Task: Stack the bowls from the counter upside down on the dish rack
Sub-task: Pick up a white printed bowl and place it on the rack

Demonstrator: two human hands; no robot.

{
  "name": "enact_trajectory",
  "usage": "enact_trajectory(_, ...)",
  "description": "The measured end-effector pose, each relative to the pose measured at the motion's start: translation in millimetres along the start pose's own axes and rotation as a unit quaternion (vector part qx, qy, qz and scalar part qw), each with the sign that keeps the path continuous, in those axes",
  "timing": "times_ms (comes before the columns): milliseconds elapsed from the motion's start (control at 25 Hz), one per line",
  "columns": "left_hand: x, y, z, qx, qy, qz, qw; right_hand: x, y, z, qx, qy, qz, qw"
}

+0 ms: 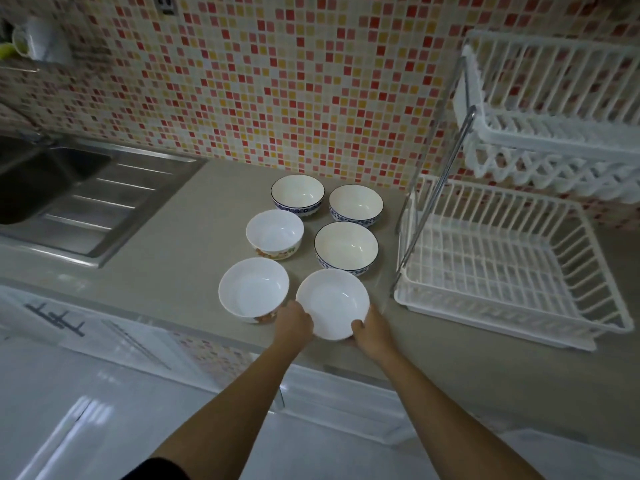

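Several bowls stand upright in two rows on the beige counter (166, 244). The nearest one, a plain white bowl (330, 301), is gripped on both sides: my left hand (294, 322) holds its left rim and my right hand (372, 329) holds its near right rim. Beside it on the left is a white bowl with an orange pattern (253, 289), and behind that a similar one (274, 233). Three blue-patterned bowls (346, 247) (298, 195) (356, 204) stand farther back. The white two-tier dish rack (568, 317) stands to the right with nothing on it.
A steel sink with a ribbed drainboard (104, 202) lies to the left. The mosaic tile wall (277, 81) runs along the back. The rack's upper tier (540, 98) overhangs its lower basket. White cabinet fronts (131, 337) run below the counter edge.
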State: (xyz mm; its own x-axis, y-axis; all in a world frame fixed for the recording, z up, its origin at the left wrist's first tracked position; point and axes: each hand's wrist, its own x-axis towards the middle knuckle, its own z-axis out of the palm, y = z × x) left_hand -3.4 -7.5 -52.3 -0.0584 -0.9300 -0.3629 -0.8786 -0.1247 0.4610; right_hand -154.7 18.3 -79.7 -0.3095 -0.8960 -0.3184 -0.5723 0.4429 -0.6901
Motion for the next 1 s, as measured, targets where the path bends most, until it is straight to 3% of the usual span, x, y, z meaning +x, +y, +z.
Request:
enact_trajectory(160,-18,20,-38,-0.147,0.126,0.001,0.981,-17,-37,-20,0.050,0.072,-0.099,0.991)
enact_trajectory(280,-24,39,-86,-0.214,0.207,0.085,0.951,-29,-83,-61,0.061,0.143,-0.187,0.970)
enact_trajectory(400,-35,70,-139,-0.291,0.235,0.184,0.909,-46,-134,-124,0.107,0.169,-0.263,0.944)
enact_trajectory(600,-61,130,-198,-0.372,0.186,0.367,0.832,-87,-181,-220,0.061,0.248,-0.364,0.896)
enact_trajectory(720,-69,163,-222,-0.364,0.140,0.464,0.795,-101,-177,-268,-0.054,0.325,-0.422,0.845)
enact_trajectory(840,-74,202,-233,-0.303,0.100,0.527,0.788,-88,-158,-310,-0.215,0.408,-0.438,0.772)
enact_trajectory(1000,-72,259,-230,-0.231,0.087,0.558,0.792,-64,-133,-354,-0.243,0.362,-0.458,0.775)
